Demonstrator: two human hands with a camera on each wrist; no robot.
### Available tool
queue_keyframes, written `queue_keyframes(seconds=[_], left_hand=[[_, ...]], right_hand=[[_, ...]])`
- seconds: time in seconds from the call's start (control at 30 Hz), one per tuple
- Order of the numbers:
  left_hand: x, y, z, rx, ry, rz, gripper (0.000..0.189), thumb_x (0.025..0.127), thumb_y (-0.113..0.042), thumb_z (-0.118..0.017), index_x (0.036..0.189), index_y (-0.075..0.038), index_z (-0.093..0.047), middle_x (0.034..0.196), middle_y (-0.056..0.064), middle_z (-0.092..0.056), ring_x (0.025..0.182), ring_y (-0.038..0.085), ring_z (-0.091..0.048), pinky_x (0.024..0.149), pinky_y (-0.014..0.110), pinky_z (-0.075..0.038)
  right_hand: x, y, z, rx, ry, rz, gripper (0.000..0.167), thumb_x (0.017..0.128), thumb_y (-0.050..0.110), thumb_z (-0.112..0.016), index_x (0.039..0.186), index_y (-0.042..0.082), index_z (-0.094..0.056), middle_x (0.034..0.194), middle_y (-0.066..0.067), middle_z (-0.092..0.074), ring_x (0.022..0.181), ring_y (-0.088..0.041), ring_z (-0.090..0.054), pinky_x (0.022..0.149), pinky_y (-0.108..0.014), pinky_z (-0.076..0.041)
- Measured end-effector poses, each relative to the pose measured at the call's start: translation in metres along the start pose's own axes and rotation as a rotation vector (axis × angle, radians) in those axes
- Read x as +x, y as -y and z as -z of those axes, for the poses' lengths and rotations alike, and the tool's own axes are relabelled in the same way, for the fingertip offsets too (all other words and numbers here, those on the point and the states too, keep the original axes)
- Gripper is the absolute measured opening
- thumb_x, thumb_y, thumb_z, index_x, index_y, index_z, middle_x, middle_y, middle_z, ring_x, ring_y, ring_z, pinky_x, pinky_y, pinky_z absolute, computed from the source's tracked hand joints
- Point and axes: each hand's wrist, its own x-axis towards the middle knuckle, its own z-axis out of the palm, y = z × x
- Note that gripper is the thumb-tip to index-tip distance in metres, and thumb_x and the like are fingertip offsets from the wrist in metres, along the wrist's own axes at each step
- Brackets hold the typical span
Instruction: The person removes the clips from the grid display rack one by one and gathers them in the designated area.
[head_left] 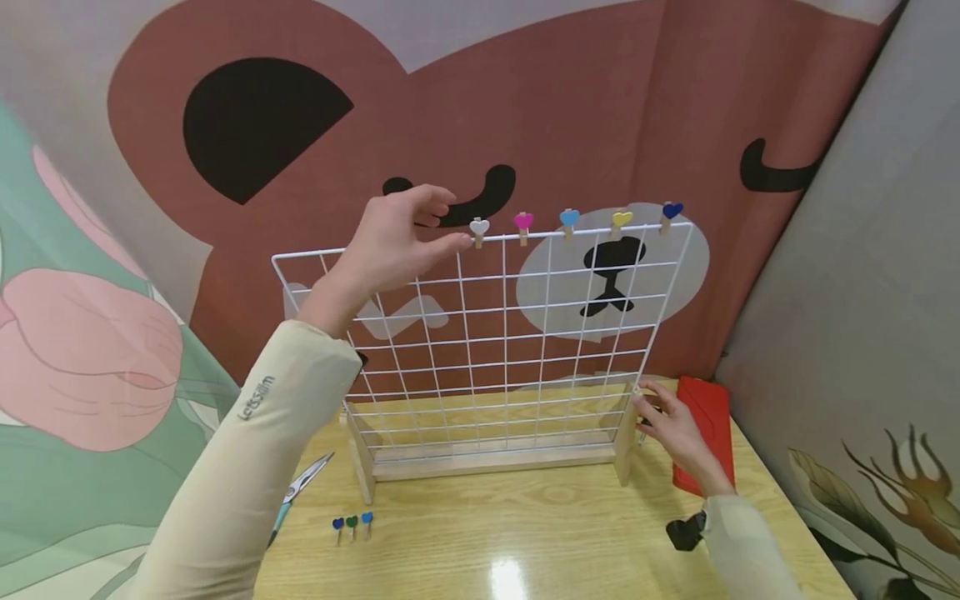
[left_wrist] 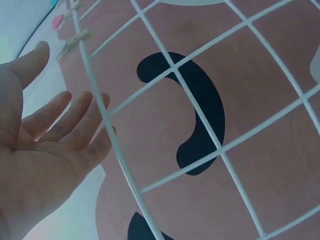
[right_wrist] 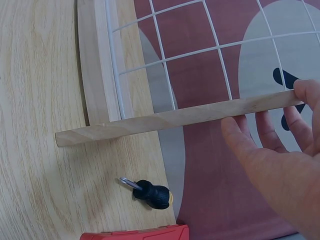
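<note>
A white wire grid panel (head_left: 504,337) stands upright in a wooden stand (head_left: 495,463). Along its top rail sits a row of heart clothespins: white (head_left: 479,227), pink (head_left: 523,222), light blue (head_left: 570,219), yellow (head_left: 622,220) and dark blue (head_left: 672,212). My left hand (head_left: 397,237), fingers loosely bent and holding nothing, is at the top rail with its thumb tip beside the white clothespin. In the left wrist view a gap shows between thumb and clothespin (left_wrist: 74,42). Low on the right, my right hand (head_left: 675,429) grips the stand's wooden side post (right_wrist: 175,119) between thumb and fingers.
Three heart clothespins (head_left: 352,523) lie at the table's front left, near scissors (head_left: 296,492). A red case (head_left: 705,429) lies right of the stand. A stubby screwdriver (right_wrist: 152,194) rests by the side post. A printed curtain (head_left: 570,108) hangs close behind.
</note>
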Motion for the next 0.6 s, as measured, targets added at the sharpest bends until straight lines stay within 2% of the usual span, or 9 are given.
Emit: queue_keyframes(seconds=[0.17,0.33,0.4,0.6], left_hand=[[0.0043,-0.0051,-0.0025,0.038,0.071,-0.019,0.055,0.09,-0.027,-0.068,0.138,-0.008,-0.05,0.128,0.011,-0.059,0.114,0.021,-0.058,0.096,0.035,-0.046],[0.0065,-0.0102,-0.0043,0.061,0.098,-0.068,0.029,0.093,-0.023,-0.065,0.116,-0.006,-0.067,0.106,0.005,-0.069,0.096,0.016,-0.064,0.083,0.033,-0.05],[0.0067,-0.0103,-0.0052,0.065,0.097,-0.075,0.022,0.093,-0.022,-0.065,0.108,-0.007,-0.069,0.101,0.003,-0.07,0.091,0.015,-0.065,0.08,0.033,-0.051],[0.0055,-0.0058,-0.0055,0.07,0.087,-0.067,0.016,0.093,-0.015,-0.063,0.106,-0.007,-0.07,0.1,0.004,-0.07,0.092,0.016,-0.066,0.083,0.032,-0.051]], right_hand=[[-0.0007,0.0026,-0.0001,-0.005,0.007,-0.001,0.058,0.101,0.032,-0.049,0.146,0.002,-0.028,0.132,-0.026,-0.041,0.101,0.0,-0.051,0.084,-0.025,-0.051],[-0.0004,0.0049,0.0004,-0.007,0.001,-0.001,0.058,0.101,0.032,-0.048,0.146,0.002,-0.028,0.133,-0.027,-0.041,0.102,-0.004,-0.052,0.088,-0.031,-0.051],[-0.0002,0.0051,0.0003,-0.009,0.0,0.001,0.057,0.101,0.032,-0.048,0.146,0.002,-0.028,0.133,-0.027,-0.041,0.103,-0.006,-0.052,0.088,-0.033,-0.051],[0.0003,0.0045,-0.0008,-0.016,-0.001,0.0,0.056,0.101,0.031,-0.049,0.146,0.002,-0.029,0.133,-0.028,-0.041,0.106,-0.011,-0.052,0.088,-0.033,-0.051]])
